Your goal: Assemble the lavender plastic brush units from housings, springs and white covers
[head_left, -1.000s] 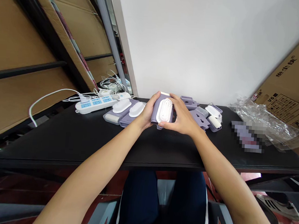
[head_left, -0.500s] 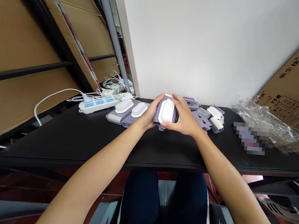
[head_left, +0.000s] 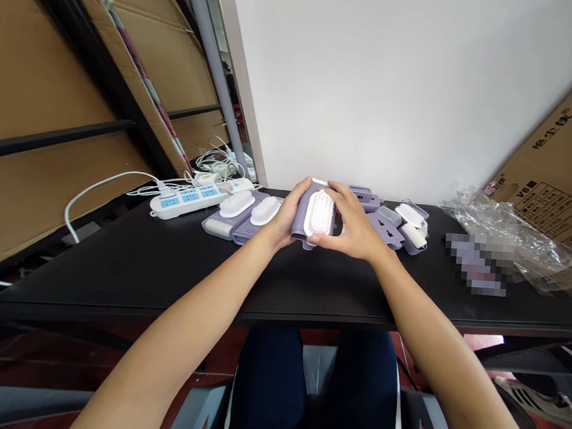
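Left hand (head_left: 285, 220) is curled along one side of a purple case (head_left: 302, 217), thumb and fingers partly closed on it; the right hand (head_left: 354, 227) is bent in a wide pinch about the white brush (head_left: 320, 214) on the case's face, thumb low and fingers high. Both therefore have hold of the one unit, which is raised over the near middle of the black table (head_left: 310, 294), tilted towards the person. From where I stand, the brush sits on the case, but whether it is locked there cannot be told. To the left, two purple units lie side by side, each with a white oval (head_left: 236, 204) on top; in my judgement these are the further advanced. To the right, pieces lie separate and appear unfitted: a slotted purple plate (head_left: 385, 230), a second brush (head_left: 410, 215) and, behind them, a purple shell (head_left: 365, 197). As to containers, a purple tray (head_left: 414, 251) at the right of this group holds a pale roller (head_left: 412, 235), seated lengthwise. Contents of the held case are hidden. Clear wrap (head_left: 505, 230) lies crumpled before a printed carton (head_left: 558, 175), whose inside is not visible.
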Demonstrator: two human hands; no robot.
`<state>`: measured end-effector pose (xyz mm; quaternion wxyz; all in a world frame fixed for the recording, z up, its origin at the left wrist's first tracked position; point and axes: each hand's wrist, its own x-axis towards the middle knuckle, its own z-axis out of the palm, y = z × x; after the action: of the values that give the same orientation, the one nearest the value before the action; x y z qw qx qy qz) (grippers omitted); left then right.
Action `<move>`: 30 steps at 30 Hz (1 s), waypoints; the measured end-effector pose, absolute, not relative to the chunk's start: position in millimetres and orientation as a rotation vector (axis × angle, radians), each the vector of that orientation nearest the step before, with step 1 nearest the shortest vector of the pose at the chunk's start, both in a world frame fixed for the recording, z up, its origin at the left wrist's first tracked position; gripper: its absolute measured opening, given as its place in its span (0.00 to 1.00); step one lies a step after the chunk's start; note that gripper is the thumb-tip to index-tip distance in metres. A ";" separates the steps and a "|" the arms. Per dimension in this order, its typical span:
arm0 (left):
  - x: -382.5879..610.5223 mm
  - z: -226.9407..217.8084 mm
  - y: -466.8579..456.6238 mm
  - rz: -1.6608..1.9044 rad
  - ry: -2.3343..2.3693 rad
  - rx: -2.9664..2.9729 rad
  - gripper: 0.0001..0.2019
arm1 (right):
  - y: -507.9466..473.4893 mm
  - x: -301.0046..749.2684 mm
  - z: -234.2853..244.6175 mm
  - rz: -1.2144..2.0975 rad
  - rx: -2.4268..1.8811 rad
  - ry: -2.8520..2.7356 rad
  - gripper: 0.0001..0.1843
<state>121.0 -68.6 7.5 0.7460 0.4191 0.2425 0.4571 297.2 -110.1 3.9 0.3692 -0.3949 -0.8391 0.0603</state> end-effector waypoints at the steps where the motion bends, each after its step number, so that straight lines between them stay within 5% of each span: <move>1: 120.8 7.8 -69.0 0.995 0.522 0.919 0.23 | -110.9 297.0 4.3 0.148 -1.010 -2.156 0.56; 15: 117.1 8.5 -64.6 1.021 0.542 0.994 0.26 | -117.3 289.2 4.1 0.147 -0.975 -2.153 0.53; 24: 116.4 -1.9 -59.4 1.760 0.933 1.702 0.30 | -106.8 276.3 -11.3 0.600 -1.159 -1.688 0.29; 30: 111.8 -3.9 -67.8 1.747 0.986 1.936 0.31 | -109.0 277.3 -6.2 0.629 -1.315 -1.818 0.22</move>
<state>111.8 -67.8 -3.9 0.1758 0.6836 0.3483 0.6168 277.3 -109.0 -6.2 0.3945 -0.5186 -0.7168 0.2482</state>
